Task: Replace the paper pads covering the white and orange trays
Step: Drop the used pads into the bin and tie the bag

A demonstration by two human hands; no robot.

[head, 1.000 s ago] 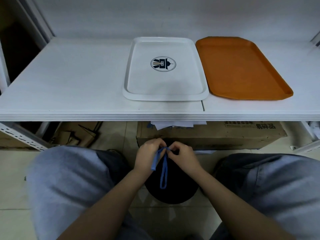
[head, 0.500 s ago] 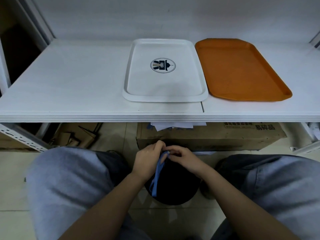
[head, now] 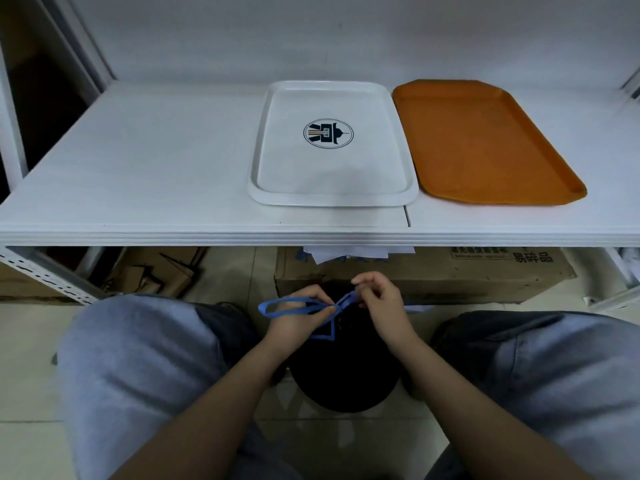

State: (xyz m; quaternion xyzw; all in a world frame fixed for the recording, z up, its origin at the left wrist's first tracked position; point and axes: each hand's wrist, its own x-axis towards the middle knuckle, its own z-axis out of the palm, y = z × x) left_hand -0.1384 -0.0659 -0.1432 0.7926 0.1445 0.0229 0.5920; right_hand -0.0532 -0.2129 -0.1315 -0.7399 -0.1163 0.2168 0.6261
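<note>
Both hands are low, between the person's knees, above a black bag (head: 346,375) that stands on the tiled floor (head: 31,341). The left hand (head: 298,317) grasps one loop of the blue drawstring (head: 294,306), which passes around its fingers and sticks out to the left. The right hand (head: 377,303) pinches the other loop of the same drawstring between thumb and fingertips, and the two loops cross at a knot between the hands. On the white shelf (head: 138,168) above, the white tray (head: 332,147) with a round dark logo lies just beside the orange tray (head: 481,143), which is to its right. Under the shelf is a cardboard box (head: 450,275) with white paper sheets (head: 346,252) on top of it.
</note>
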